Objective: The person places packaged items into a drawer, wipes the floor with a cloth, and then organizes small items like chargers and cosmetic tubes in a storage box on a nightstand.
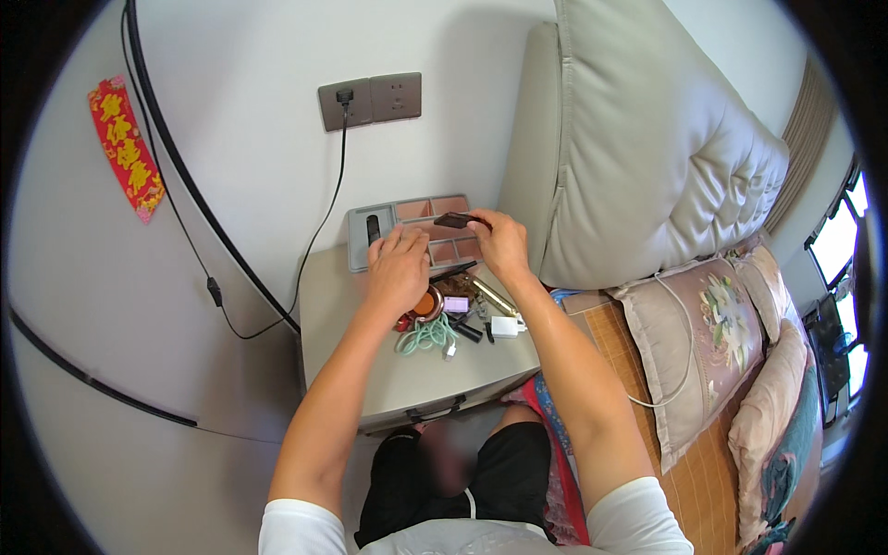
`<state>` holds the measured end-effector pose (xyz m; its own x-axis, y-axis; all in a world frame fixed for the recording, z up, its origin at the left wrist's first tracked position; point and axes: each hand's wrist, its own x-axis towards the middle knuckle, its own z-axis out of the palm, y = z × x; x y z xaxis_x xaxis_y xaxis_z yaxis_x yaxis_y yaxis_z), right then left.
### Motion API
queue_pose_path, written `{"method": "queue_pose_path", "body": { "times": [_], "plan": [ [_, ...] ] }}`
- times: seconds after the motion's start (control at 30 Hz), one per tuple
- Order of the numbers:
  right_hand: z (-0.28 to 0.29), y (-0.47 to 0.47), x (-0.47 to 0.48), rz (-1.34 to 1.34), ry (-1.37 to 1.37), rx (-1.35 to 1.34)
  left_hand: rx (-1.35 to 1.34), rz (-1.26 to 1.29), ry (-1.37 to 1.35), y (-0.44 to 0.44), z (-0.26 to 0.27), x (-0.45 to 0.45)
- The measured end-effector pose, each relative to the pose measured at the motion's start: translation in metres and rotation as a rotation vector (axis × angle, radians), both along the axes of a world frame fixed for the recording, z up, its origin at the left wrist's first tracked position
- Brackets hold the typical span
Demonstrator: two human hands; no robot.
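My left hand [399, 269] lies with its fingers at the front edge of a grey organizer tray [358, 239] with pinkish compartments; whether anything is under the palm is hidden. A black slim object [373, 225] rests in the tray's left compartment. My right hand [501, 239] holds a small dark flat object [454, 220] above the tray's right part. In front of the tray lie a mint-green USB cable [424, 336], a white charger plug [505, 327], a round orange-and-brown item [425, 303], a small lilac box [456, 304], a gold tube [494, 295] and a black cylinder [469, 331].
These things are on a pale nightstand [388, 388] with a dark handle. Behind it, a black plug [345, 97] sits in a wall socket, its cord hanging down on the left. At the right are a padded headboard [624, 139] and a bed with a floral pillow [721, 333].
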<state>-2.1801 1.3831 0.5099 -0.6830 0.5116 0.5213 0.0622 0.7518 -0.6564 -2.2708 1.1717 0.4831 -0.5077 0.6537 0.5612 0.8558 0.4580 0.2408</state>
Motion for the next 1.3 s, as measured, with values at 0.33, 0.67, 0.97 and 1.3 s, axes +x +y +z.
{"method": "queue_pose_path", "body": {
  "times": [0.33,0.67,0.97,1.3],
  "plan": [
    [-0.044,0.042,-0.034,0.017,-0.220,0.286,-0.141,0.020,-0.178,0.010,-0.027,-0.019],
    [-0.021,-0.024,0.001,0.091,-0.323,0.130,0.268,-0.077,-0.141,-0.022,-0.034,-0.025],
    [-0.029,-0.078,0.031,0.100,-0.493,0.223,0.247,-0.083,-0.091,-0.020,-0.025,-0.004],
    [0.010,-0.010,0.002,-0.002,0.023,0.033,0.145,-0.028,-0.072,0.002,-0.007,-0.008]
  ]
}}
